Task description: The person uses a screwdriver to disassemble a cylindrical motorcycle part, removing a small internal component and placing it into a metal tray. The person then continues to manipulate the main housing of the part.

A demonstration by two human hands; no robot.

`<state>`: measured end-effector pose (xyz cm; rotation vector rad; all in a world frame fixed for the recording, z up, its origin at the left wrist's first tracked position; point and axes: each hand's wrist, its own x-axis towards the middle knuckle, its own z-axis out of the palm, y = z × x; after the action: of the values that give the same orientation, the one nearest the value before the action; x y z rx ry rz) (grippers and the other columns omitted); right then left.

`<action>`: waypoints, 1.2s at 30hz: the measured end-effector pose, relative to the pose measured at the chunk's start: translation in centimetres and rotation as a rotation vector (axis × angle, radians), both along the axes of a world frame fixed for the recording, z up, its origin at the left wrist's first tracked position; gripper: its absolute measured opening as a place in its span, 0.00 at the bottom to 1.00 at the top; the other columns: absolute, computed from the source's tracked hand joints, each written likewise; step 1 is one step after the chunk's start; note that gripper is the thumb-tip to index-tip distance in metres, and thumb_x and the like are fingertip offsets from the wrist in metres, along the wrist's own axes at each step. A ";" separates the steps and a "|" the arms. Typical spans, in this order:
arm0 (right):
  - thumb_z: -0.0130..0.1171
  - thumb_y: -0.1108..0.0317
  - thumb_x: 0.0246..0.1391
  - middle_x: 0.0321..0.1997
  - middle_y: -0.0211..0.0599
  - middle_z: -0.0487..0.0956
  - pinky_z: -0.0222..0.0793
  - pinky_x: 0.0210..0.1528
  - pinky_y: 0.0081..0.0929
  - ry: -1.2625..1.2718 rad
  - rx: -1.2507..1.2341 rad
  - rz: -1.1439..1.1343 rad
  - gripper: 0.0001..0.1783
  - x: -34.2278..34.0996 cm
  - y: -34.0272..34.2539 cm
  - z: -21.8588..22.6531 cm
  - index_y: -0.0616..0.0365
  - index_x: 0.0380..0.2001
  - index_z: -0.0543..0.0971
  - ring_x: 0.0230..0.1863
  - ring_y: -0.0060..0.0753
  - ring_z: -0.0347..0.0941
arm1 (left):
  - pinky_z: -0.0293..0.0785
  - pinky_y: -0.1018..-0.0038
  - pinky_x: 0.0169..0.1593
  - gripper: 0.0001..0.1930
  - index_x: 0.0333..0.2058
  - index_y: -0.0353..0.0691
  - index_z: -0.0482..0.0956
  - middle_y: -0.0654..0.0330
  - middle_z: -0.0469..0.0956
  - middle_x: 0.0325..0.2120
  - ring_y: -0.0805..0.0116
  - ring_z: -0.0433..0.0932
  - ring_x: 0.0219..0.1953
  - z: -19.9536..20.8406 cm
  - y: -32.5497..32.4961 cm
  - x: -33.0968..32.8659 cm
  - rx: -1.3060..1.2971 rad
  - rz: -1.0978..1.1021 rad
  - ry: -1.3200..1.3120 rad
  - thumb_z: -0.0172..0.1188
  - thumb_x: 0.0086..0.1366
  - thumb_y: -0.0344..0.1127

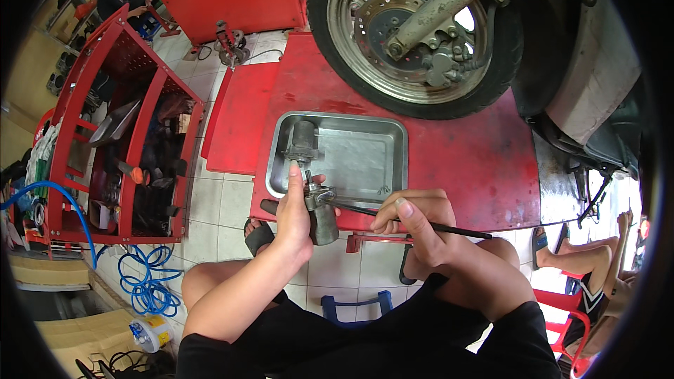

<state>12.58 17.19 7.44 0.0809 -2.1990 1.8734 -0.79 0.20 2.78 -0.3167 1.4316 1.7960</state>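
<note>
My left hand (295, 214) is closed around a grey metal part (324, 226) with a shiny fitting at its top, held just over the near edge of a metal tray (401, 161). Its exact kind is unclear. My right hand (418, 221) grips a long, thin black rod (460, 230). The rod's far end reaches the shiny fitting; whether it goes in or only touches is too small to tell. Inside the tray, at its left side, stands a cylindrical grey metal part (303, 139), just beyond my left fingertips. Small metal pieces (384, 190) lie in the tray's near right corner.
The tray rests on a red lift table (470, 182), below a motorcycle's front wheel (414, 102). To the left stands a red tool cart (130, 161); a coiled blue hose (149, 281) lies on the floor. A blue stool (357, 303) is below me. Another person's leg (579, 253) shows at right.
</note>
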 end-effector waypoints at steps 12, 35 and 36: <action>0.44 0.57 0.71 0.27 0.47 0.82 0.76 0.31 0.25 -0.083 -0.025 -0.030 0.26 -0.1 -0.2 0.2 0.71 0.35 0.81 0.28 0.32 0.80 | 0.74 0.71 0.28 0.35 0.49 0.39 0.74 0.61 0.77 0.26 0.68 0.79 0.25 -0.2 0.0 0.0 -0.005 -0.005 0.006 0.45 0.69 0.70; 0.44 0.60 0.70 0.31 0.48 0.81 0.75 0.36 0.27 -0.196 -0.088 0.029 0.22 0.0 0.0 -0.1 0.70 0.41 0.80 0.31 0.32 0.79 | 0.76 0.72 0.35 0.33 0.50 0.36 0.75 0.59 0.79 0.30 0.70 0.79 0.30 -1.3 -0.1 -0.3 -0.065 -0.047 0.188 0.46 0.71 0.66; 0.43 0.60 0.70 0.32 0.48 0.81 0.75 0.36 0.27 -0.277 -0.281 0.010 0.21 0.0 -0.2 0.0 0.69 0.45 0.78 0.31 0.32 0.78 | 0.76 0.73 0.35 0.33 0.50 0.36 0.75 0.60 0.79 0.30 0.71 0.79 0.30 -1.7 -0.1 -0.3 -0.074 -0.046 0.232 0.46 0.71 0.65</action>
<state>12.54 17.01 7.46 -0.2322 -2.0714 2.2973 -1.05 0.12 1.13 -0.1134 1.6548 1.7903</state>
